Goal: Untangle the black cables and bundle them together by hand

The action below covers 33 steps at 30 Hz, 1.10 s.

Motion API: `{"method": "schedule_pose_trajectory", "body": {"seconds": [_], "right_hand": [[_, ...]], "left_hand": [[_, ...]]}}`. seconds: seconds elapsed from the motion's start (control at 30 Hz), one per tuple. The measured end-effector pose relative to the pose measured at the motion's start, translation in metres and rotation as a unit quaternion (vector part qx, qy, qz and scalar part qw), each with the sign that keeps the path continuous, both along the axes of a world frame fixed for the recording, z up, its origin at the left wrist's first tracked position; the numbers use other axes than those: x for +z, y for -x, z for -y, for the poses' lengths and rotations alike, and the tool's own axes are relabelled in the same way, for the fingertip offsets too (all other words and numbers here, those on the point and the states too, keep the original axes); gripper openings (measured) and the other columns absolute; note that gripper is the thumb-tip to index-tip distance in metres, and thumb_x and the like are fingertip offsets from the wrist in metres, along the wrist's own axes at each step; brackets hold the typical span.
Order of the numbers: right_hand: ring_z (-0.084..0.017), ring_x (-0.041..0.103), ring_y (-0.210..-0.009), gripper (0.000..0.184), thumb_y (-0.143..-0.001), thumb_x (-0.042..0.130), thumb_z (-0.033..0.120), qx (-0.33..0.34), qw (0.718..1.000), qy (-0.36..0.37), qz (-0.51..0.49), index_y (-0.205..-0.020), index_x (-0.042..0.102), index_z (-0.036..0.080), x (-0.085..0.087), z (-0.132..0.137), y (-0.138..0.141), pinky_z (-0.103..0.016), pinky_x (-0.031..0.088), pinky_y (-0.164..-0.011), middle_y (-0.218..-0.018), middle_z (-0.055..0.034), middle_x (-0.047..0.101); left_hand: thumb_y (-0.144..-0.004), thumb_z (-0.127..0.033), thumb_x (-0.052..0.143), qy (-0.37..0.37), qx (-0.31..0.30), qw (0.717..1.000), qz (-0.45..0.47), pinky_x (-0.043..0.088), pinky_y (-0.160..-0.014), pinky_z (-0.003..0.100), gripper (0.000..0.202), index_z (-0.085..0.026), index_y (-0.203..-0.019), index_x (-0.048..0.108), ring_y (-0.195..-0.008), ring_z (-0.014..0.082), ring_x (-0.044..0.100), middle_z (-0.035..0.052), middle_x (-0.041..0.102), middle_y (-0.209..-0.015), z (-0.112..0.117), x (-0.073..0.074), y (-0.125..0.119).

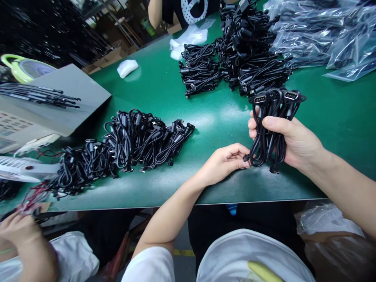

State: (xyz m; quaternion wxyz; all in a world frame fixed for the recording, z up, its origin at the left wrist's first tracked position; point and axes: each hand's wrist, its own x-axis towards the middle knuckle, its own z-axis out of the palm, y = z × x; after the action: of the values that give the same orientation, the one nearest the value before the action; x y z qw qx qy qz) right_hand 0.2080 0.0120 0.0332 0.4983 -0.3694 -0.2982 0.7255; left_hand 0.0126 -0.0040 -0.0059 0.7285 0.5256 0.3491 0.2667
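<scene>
My right hand (296, 137) grips a bundle of coiled black cables (266, 137) above the green table, thumb across the front. Two flat connectors with metal ports face up at the top of the bundle. Low on its left side, my left hand (226, 162) pinches a small black plug (246, 158) at the end of a cable. Its fingertips are partly hidden behind the coils. Further left lies a long heap of black coiled cables (132, 141), apart from both hands.
Cable bundles (246, 51) pile up at the back, beside clear plastic bags (317, 39). A grey machine (67, 94) stands left under loose cables. A co-worker's hand (20, 231) is at lower left; another person's arm (155, 13) shows at the far edge. The green table (220, 113) ends before my lap.
</scene>
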Motion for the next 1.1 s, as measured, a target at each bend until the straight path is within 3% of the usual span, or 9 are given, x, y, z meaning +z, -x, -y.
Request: {"method": "schedule_pose_trajectory", "body": {"seconds": [0.2,0.37,0.67,0.77,0.9,1.1], "right_hand": [[-0.014,0.071,-0.07,0.007,-0.082,0.072,0.024,-0.045,0.996,0.074,0.003,-0.088,0.073,0.02,-0.004,-0.008,0.001,-0.023,0.061,-0.052,-0.089,-0.0011,0.075],[-0.014,0.064,-0.053,0.01,-0.084,0.071,0.027,-0.065,0.989,0.133,0.002,-0.084,0.072,0.017,-0.006,-0.012,0.002,-0.028,0.06,-0.043,-0.078,-0.0001,0.072],[-0.013,0.066,-0.057,0.008,-0.083,0.071,0.026,-0.075,0.986,0.146,0.007,-0.085,0.071,0.019,-0.006,-0.013,0.003,-0.026,0.061,-0.046,-0.079,0.0005,0.072],[-0.013,0.069,-0.065,0.006,-0.082,0.072,0.025,-0.084,0.991,0.106,-0.012,-0.086,0.072,0.02,-0.008,-0.012,0.002,-0.023,0.06,-0.048,-0.084,0.0012,0.072],[-0.011,0.069,-0.069,0.008,-0.082,0.072,0.024,-0.096,0.993,0.062,-0.017,-0.09,0.073,0.022,-0.007,-0.007,0.002,-0.019,0.061,-0.056,-0.085,0.0015,0.071],[-0.014,0.071,-0.071,0.016,-0.077,0.079,0.029,-0.082,0.992,0.094,0.004,-0.092,0.075,0.024,-0.005,0.001,0.006,-0.02,0.062,-0.058,-0.089,0.0003,0.073]], "left_hand": [[-0.084,-0.031,0.074,0.06,-0.025,0.997,0.029,0.051,-0.071,0.025,0.022,-0.013,-0.096,0.066,-0.076,0.0134,0.068,0.0068,0.073,-0.087,-0.002,0.004,0.001],[-0.083,-0.035,0.075,0.09,-0.029,0.994,0.05,0.051,-0.066,0.023,0.027,-0.012,-0.097,0.067,-0.07,0.0123,0.068,0.0062,0.073,-0.083,-0.003,0.004,0.002],[-0.084,-0.034,0.075,0.095,-0.031,0.993,0.059,0.051,-0.066,0.023,0.027,-0.012,-0.097,0.067,-0.07,0.0123,0.068,0.0068,0.072,-0.083,-0.003,0.006,0.002],[-0.084,-0.032,0.074,0.076,0.003,0.995,0.065,0.05,-0.068,0.024,0.027,-0.013,-0.102,0.066,-0.071,0.0119,0.066,0.0055,0.071,-0.084,-0.001,0.006,0.0],[-0.085,-0.029,0.069,0.056,0.107,0.99,0.072,0.046,-0.066,0.023,0.025,-0.016,-0.106,0.064,-0.067,0.0101,0.061,0.0011,0.067,-0.079,0.0,0.008,-0.003],[-0.082,-0.027,0.063,0.087,0.149,0.981,0.086,0.038,-0.057,0.021,0.015,-0.016,-0.092,0.065,-0.054,0.0072,0.046,-0.0034,0.056,-0.062,-0.001,0.008,-0.002]]}}
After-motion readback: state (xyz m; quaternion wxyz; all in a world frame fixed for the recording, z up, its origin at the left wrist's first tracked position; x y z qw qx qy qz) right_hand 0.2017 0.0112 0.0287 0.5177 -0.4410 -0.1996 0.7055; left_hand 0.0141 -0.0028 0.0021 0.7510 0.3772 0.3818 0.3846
